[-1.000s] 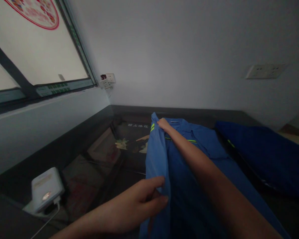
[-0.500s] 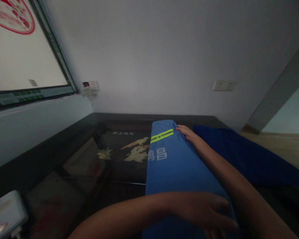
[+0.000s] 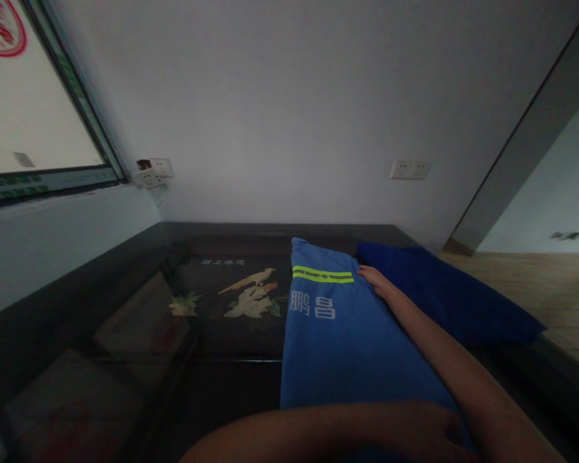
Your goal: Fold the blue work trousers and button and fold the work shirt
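Note:
A blue garment (image 3: 352, 354), with a yellow-green reflective stripe and white printed characters, lies lengthwise on the dark glossy tabletop (image 3: 222, 386). At its far right edge, my right hand (image 3: 374, 278) is closed on the cloth with the fingertips pinched, the forearm running along that side. My left arm crosses low over the near part of the garment. My left hand (image 3: 439, 432) is at the near right edge of the cloth, its fingers curled there, dark and partly cut off by the frame's bottom.
A darker blue cloth (image 3: 444, 292) lies on the tabletop to the right. A bird-and-flower picture (image 3: 251, 299) shows on the tabletop to the left. Beyond stands a white wall (image 3: 270, 128) with sockets (image 3: 410, 170); a window (image 3: 43, 116) is at the left.
The garment's far end has spread wider to the right, and both printed characters now show. My right hand has moved slightly right and nearer; my left hand has moved lower, its fingers now curled.

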Demonstrator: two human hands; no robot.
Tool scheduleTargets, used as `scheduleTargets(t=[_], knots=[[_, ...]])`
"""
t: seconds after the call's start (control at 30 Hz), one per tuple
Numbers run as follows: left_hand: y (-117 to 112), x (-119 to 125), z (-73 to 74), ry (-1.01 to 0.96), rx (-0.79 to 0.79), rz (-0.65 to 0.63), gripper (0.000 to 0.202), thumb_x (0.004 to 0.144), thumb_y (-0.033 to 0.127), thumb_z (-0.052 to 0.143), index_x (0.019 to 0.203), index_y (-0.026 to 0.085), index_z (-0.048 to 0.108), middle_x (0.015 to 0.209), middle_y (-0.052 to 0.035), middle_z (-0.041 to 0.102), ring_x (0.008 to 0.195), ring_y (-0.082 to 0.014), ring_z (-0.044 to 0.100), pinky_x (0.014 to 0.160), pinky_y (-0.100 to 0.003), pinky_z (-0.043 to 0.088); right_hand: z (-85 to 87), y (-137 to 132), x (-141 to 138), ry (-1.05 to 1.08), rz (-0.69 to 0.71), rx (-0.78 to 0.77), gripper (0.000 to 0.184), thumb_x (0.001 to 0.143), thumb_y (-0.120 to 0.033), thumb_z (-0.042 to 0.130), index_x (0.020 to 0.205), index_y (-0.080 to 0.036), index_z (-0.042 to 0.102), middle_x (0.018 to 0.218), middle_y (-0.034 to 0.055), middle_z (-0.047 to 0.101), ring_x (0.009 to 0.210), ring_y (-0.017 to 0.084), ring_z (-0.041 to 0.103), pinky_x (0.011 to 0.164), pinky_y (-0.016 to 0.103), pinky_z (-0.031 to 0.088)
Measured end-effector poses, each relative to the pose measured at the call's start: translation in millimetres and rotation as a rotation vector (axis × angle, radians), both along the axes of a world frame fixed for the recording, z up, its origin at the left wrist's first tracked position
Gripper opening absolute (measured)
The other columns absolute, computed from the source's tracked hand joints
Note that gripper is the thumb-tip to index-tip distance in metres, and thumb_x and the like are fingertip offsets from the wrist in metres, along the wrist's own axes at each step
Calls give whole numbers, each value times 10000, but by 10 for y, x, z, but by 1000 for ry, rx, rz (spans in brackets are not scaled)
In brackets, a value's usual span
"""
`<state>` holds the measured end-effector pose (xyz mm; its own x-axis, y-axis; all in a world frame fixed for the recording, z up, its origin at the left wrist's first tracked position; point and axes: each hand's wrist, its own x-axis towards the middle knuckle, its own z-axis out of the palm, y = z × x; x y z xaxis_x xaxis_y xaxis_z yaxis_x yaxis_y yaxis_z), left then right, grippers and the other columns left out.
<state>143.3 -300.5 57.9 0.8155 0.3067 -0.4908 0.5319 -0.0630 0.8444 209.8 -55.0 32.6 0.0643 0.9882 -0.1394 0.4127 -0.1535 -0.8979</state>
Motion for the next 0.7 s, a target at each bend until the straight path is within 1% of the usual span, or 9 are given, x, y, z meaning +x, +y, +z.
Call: scheduleTargets(t=[0.1,0.17,0.2,0.3,0.37,0.43,0.57,0.63,0.7], knots=[[-99,-64,-15,11,323,-76,263,883,268,528,835,50,669,605,-36,607,529,-143,607,446,-189,418,-33,23,66,-90,16,50,219,893,-256,618,1067,-123,630,1087,96,658,958,198,635,846,331,497],[-150,-99,-20,19,413,-90,305,870,306,524,942,44,664,693,-69,646,568,-152,617,437,-180,389,-28,13,125,-150,25,100,339,818,-228,683,1131,-116,620,1133,123,644,1024,224,609,878,301,459],[-166,-108,-22,11,431,-84,312,860,307,532,982,48,658,726,-76,658,584,-153,621,443,-179,388,-22,-1,155,-177,36,119,421,773,-222,719,1165,-117,608,1119,124,647,1009,231,610,869,296,456],[-175,-103,5,-24,356,-66,243,863,236,522,971,70,661,691,-45,653,568,-125,614,499,-185,434,4,-61,222,-237,97,156,595,674,-190,773,1234,-148,574,943,66,676,816,201,630,766,288,474],[-166,-89,66,-70,253,-48,206,877,190,488,869,78,661,612,-11,614,535,-105,598,542,-194,468,24,-91,243,-267,139,175,611,669,-144,747,1252,-163,565,783,6,651,673,158,597,681,261,464],[-160,-73,154,-114,177,-16,216,878,166,468,753,93,628,561,11,571,520,-100,588,558,-203,482,49,-97,258,-297,172,192,564,689,-111,700,1238,-157,579,646,-43,581,572,125,539,605,233,433],[-166,-16,307,-156,218,65,263,844,196,517,589,131,526,517,26,523,488,-95,555,488,-180,434,107,-58,316,-366,203,219,434,723,-110,642,1157,-131,636,528,-79,471,493,107,470,519,211,375],[-171,27,326,-143,239,78,318,841,257,531,547,138,501,495,20,512,468,-95,543,453,-172,408,120,-52,356,-412,204,231,414,726,-112,632,1140,-128,650,527,-71,483,502,112,486,514,208,375],[-179,63,296,-106,274,76,319,844,318,528,585,133,544,515,1,540,492,-116,570,443,-181,408,108,-75,387,-465,202,238,382,730,-110,624,1109,-127,668,541,-54,519,526,121,517,522,208,390]])
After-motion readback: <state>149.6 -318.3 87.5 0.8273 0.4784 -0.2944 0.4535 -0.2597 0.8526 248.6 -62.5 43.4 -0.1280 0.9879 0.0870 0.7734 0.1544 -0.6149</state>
